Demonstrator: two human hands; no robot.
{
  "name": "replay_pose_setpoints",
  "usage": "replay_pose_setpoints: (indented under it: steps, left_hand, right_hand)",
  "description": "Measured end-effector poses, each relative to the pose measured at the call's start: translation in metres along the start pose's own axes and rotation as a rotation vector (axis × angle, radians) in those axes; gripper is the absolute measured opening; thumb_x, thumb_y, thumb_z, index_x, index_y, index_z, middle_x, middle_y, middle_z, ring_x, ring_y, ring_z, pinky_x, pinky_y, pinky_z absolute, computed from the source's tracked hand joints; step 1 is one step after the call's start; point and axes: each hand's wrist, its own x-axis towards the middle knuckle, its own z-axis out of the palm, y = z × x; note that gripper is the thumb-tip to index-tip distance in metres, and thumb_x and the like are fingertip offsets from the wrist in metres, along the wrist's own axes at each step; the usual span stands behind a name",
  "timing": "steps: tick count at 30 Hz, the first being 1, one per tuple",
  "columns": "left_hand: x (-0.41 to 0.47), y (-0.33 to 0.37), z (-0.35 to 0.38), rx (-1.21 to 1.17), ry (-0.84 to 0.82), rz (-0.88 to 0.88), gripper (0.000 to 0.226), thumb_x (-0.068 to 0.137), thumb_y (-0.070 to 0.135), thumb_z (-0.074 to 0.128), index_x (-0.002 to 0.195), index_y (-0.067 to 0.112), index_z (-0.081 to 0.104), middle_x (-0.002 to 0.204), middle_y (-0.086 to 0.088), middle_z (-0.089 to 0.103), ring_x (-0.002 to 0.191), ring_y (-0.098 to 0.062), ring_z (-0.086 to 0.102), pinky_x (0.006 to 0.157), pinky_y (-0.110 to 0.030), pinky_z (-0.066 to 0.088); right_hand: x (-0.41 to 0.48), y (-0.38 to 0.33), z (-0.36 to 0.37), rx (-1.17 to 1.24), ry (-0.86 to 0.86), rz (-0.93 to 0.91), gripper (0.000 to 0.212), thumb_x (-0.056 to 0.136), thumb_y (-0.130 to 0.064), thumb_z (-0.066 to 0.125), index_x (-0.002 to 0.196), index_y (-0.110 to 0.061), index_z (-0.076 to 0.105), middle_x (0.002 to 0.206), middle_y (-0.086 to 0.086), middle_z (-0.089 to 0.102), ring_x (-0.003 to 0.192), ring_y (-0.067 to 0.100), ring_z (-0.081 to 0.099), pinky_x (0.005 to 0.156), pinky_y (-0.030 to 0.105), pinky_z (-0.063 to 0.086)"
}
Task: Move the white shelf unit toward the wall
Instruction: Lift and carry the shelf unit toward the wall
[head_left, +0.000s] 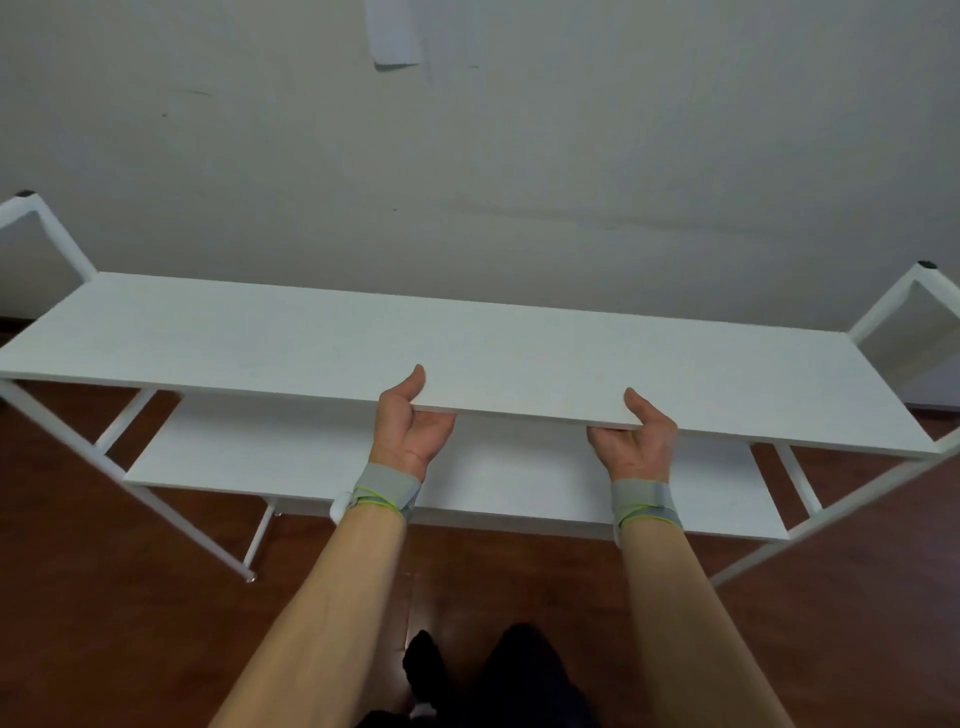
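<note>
Head view: left hand (410, 431) and right hand (636, 441) both clamped on near edge of white shelf unit (467, 353), centre frame, wall (519, 156) behind, wood floor (104, 623) below.

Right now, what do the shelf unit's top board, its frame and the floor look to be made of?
Top board: probably laminated wood composite, matte white; it is thin, flat and square-edged, with faint grain. Frame: likely white-painted square metal tubing, slim and capped in black at the post tops. Floor: reddish-brown wood or wood-look laminate with a slight sheen and a plank seam. Both hands, left hand and right hand, grip the board's front edge.
</note>
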Motion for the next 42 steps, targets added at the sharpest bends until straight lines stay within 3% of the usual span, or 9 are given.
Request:
replay_pose_setpoints:
  steps: [6, 10, 13, 21, 25, 28, 35, 39, 42]
  left_hand:
    - [0.029, 0.01, 0.027, -0.017, -0.005, -0.004, 0.036, 0.099, 0.012, 0.053, 0.134, 0.004, 0.058, 0.135, -0.015, 0.063, 0.127, -0.031, 0.058, 0.107, -0.044, 0.044]
    - [0.06, 0.016, 0.052, -0.014, 0.007, 0.013, 0.027, 0.1, 0.011, 0.053, 0.124, 0.003, 0.062, 0.125, -0.014, 0.067, 0.124, -0.03, 0.06, 0.102, -0.044, 0.047]
    - [0.09, 0.018, 0.07, 0.012, 0.005, 0.015, 0.023, 0.1, 0.011, 0.052, 0.116, 0.0, 0.064, 0.121, -0.017, 0.069, 0.12, -0.032, 0.062, 0.109, -0.044, 0.043]
    - [0.141, 0.013, 0.103, -0.008, 0.034, 0.044, 0.03, 0.101, 0.011, 0.05, 0.127, 0.002, 0.06, 0.125, -0.017, 0.067, 0.123, -0.033, 0.06, 0.098, -0.046, 0.048]
    - [0.158, 0.012, 0.114, -0.018, 0.051, 0.042, 0.022, 0.1, 0.011, 0.052, 0.114, -0.001, 0.064, 0.11, -0.019, 0.072, 0.108, -0.034, 0.066, 0.087, -0.046, 0.052]
    - [0.17, 0.013, 0.126, -0.026, 0.056, 0.043, 0.024, 0.1, 0.011, 0.052, 0.118, 0.0, 0.063, 0.122, -0.017, 0.068, 0.119, -0.032, 0.062, 0.093, -0.047, 0.05]
    - [0.211, 0.036, 0.152, -0.036, 0.066, 0.051, 0.036, 0.1, 0.01, 0.052, 0.135, 0.005, 0.057, 0.137, -0.013, 0.062, 0.128, -0.03, 0.057, 0.107, -0.043, 0.044]
    - [0.232, 0.049, 0.161, -0.016, 0.063, 0.052, 0.038, 0.099, 0.009, 0.052, 0.136, 0.005, 0.057, 0.136, -0.014, 0.062, 0.127, -0.031, 0.058, 0.103, -0.044, 0.047]
    - [0.252, 0.065, 0.171, 0.01, 0.06, 0.047, 0.03, 0.1, 0.01, 0.051, 0.127, 0.002, 0.06, 0.122, -0.017, 0.068, 0.12, -0.033, 0.062, 0.098, -0.045, 0.049]
  right_hand:
    - [0.03, -0.005, 0.023, -0.028, -0.027, -0.02, 0.021, 0.093, -0.001, 0.051, 0.106, 0.0, 0.067, 0.098, 0.017, 0.075, 0.094, 0.034, 0.072, 0.097, 0.046, 0.052]
    - [0.066, -0.013, 0.042, -0.018, -0.033, -0.006, 0.02, 0.093, -0.001, 0.051, 0.104, 0.001, 0.068, 0.104, 0.017, 0.073, 0.102, 0.034, 0.069, 0.104, 0.045, 0.048]
    - [0.096, -0.021, 0.058, -0.076, -0.055, 0.0, 0.021, 0.093, -0.002, 0.051, 0.105, 0.001, 0.068, 0.106, 0.017, 0.073, 0.107, 0.034, 0.067, 0.105, 0.046, 0.047]
    - [0.152, -0.041, 0.087, -0.097, -0.031, 0.041, 0.023, 0.096, -0.004, 0.047, 0.111, -0.003, 0.065, 0.109, 0.015, 0.071, 0.109, 0.032, 0.064, 0.109, 0.044, 0.042]
    - [0.175, -0.049, 0.097, -0.085, -0.039, 0.057, 0.032, 0.097, -0.003, 0.046, 0.127, -0.005, 0.059, 0.121, 0.015, 0.066, 0.12, 0.032, 0.059, 0.11, 0.045, 0.041]
    - [0.188, -0.054, 0.109, -0.06, -0.026, 0.062, 0.039, 0.097, -0.003, 0.046, 0.135, -0.006, 0.055, 0.133, 0.015, 0.06, 0.128, 0.033, 0.054, 0.111, 0.045, 0.04]
    - [0.228, -0.05, 0.145, -0.118, 0.002, 0.049, 0.017, 0.094, -0.003, 0.048, 0.102, -0.004, 0.063, 0.106, 0.013, 0.067, 0.104, 0.031, 0.064, 0.108, 0.042, 0.044]
    - [0.25, -0.044, 0.157, -0.112, -0.011, 0.014, 0.017, 0.092, -0.002, 0.048, 0.097, -0.004, 0.063, 0.102, 0.013, 0.068, 0.099, 0.032, 0.066, 0.105, 0.043, 0.046]
    - [0.269, -0.035, 0.169, -0.085, -0.009, -0.011, 0.017, 0.091, -0.003, 0.05, 0.1, -0.005, 0.064, 0.103, 0.013, 0.07, 0.1, 0.033, 0.067, 0.102, 0.044, 0.048]
